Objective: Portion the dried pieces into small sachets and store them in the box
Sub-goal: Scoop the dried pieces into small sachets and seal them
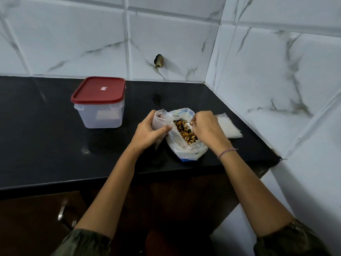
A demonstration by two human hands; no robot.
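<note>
A white plastic bag (186, 148) lies open on the black counter (55, 145), with brown and yellow dried pieces (184, 130) inside. My left hand (147, 132) grips a small clear sachet (162, 119) with its mouth held open beside the bag. My right hand (206, 128) reaches into the bag with fingers curled; a small white thing shows at its fingertips, and what it holds is hidden. A clear box with a red lid (98, 102) stands shut at the back left, and something pale shows through its wall.
A small stack of flat empty sachets (230, 128) lies right of the bag, near the tiled side wall (276, 80). A dark hole (159, 60) marks the back wall tile. The counter's front edge runs below my forearms, with a cabinet handle (61, 213) underneath.
</note>
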